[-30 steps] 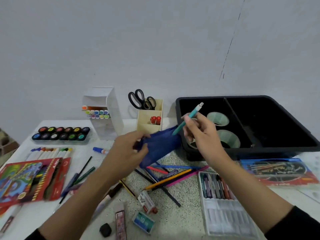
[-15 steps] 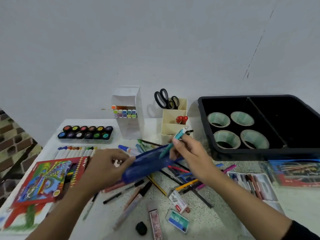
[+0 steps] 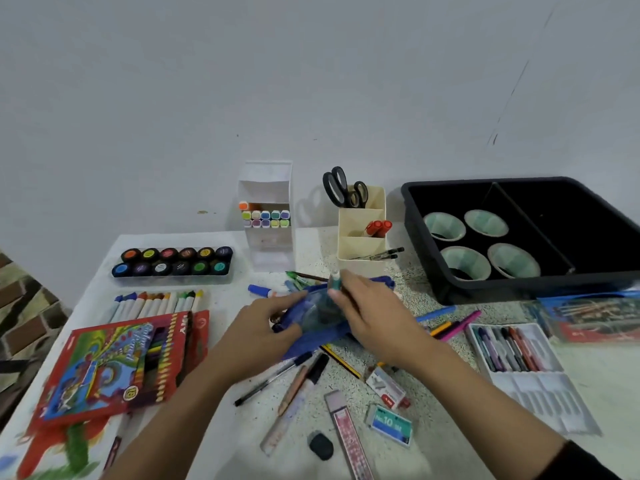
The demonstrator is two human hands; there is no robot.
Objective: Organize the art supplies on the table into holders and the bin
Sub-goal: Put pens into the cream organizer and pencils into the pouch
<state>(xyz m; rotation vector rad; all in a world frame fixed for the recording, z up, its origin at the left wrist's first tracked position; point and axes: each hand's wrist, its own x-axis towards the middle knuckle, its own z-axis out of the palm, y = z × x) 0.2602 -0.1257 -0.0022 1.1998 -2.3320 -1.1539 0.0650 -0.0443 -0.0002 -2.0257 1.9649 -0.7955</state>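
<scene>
In front of the cream holder [image 3: 360,244], the left hand [image 3: 263,323] pinches the blue pouch [image 3: 311,318] at its mouth, while the right hand [image 3: 374,317] pinches the teal pen [image 3: 334,282], lower end inside. Keep that mouth taut and feed the pen in lengthwise so nothing snags.

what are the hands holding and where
The left hand grips the blue pouch at its left end; the right hand pinches the teal pen near its upper end.

Your blue mesh pouch [image 3: 313,323] sits mid-table w/ mouth open; teal pen [image 3: 334,284] pokes in tip-first, approx upright.
</scene>
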